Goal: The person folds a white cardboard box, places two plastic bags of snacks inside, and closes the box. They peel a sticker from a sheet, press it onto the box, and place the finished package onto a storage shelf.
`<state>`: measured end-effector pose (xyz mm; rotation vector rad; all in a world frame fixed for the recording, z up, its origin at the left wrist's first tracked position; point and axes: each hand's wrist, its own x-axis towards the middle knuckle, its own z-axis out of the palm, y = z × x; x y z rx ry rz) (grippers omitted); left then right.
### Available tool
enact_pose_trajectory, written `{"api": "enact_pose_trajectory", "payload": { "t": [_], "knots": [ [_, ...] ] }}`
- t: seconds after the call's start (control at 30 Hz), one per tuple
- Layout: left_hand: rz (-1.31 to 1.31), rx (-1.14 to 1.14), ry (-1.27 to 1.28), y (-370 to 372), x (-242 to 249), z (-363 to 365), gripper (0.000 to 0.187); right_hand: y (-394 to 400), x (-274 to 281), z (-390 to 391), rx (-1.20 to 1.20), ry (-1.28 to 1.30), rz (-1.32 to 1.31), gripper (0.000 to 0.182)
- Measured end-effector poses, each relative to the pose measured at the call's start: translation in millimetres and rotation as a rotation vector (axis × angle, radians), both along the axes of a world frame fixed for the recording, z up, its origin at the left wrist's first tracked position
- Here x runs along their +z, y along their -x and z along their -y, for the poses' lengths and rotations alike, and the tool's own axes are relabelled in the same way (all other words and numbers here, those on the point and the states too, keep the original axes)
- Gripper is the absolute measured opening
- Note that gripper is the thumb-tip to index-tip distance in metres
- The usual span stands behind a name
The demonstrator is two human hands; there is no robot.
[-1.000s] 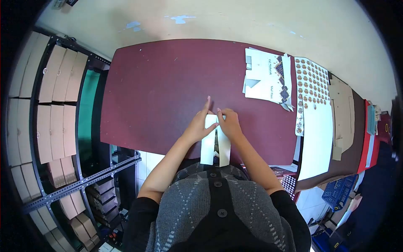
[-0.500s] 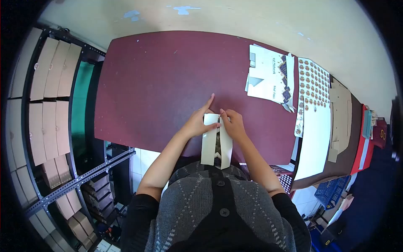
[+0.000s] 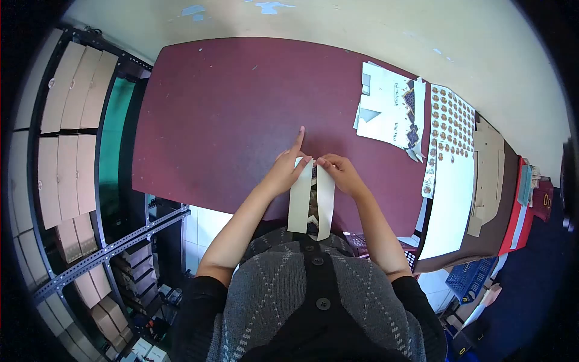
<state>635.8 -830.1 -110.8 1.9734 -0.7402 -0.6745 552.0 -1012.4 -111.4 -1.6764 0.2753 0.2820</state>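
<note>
A cream folded paper piece (image 3: 300, 202) lies at the front edge of the maroon table (image 3: 241, 108), close to my body. Its two long flaps stand apart, and a dark patterned strip shows between them. My left hand (image 3: 286, 171) pinches the far end of the left flap between thumb and bent fingers, with the index finger stretched away from me. At the far end of the right flap, my right hand (image 3: 339, 173) holds the paper between thumb and fingers. The fingertips hide the far edge of the piece.
Printed sheets (image 3: 386, 108) lie at the table's back right. Beyond them are a sticker sheet (image 3: 449, 120), a white sheet (image 3: 449, 205) and brown cardboard (image 3: 487, 175). A metal shelf with boxes (image 3: 66, 175) stands at left; a blue basket (image 3: 469, 279) is at lower right.
My left thumb has moved off the middle strip up to the far end of the left flap. The right hand has shifted slightly towards the far end. The view has shifted a little.
</note>
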Motion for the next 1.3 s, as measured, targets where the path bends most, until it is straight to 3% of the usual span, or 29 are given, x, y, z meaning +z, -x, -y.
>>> {"api": "enact_pose_trajectory", "payload": {
  "t": [0.23, 0.3, 0.33, 0.37, 0.5, 0.7, 0.83, 0.9, 1.0, 1.13, 1.3],
  "knots": [
    [-0.059, 0.045, 0.049, 6, 4, 4, 0.072, -6, 18, -7, -0.084, 0.014, 0.119, 0.025],
    [-0.099, 0.066, 0.072, 6, 7, 5, 0.065, -9, 26, -9, 0.040, 0.262, 0.152, 0.017],
    [-0.100, 0.064, 0.073, 7, 7, 6, 0.065, -9, 27, -10, 0.039, 0.262, 0.151, 0.017],
    [-0.042, 0.085, 0.078, 9, 7, 6, 0.055, -10, 27, -12, 0.080, 0.377, 0.216, 0.016],
    [-0.022, 0.107, 0.098, 9, 2, 5, 0.027, -12, 19, -16, 0.182, 0.641, 0.323, 0.020],
    [0.034, 0.017, 0.034, 3, -8, 2, 0.028, -11, 37, -23, 0.289, 0.911, 0.162, 0.034],
    [-0.065, 0.005, 0.044, 1, -2, 4, 0.027, -7, 22, -17, 0.260, 0.826, 0.136, 0.038],
    [-0.274, 0.019, 0.038, 1, 6, 6, 0.024, -4, 6, -15, -0.023, 0.363, 0.158, 0.032],
    [-0.102, 0.003, 0.169, 6, -5, 11, 0.021, -2, -9, -15, -0.179, 0.197, 0.113, 0.027],
    [0.067, 0.142, 0.267, 19, -17, 18, 0.015, -2, -16, -32, -0.295, 0.330, 0.195, 0.026],
    [-0.005, 0.112, 0.206, 16, -16, 16, 0.014, -4, -5, -34, -0.358, 0.267, 0.123, 0.026]
  ]
}}
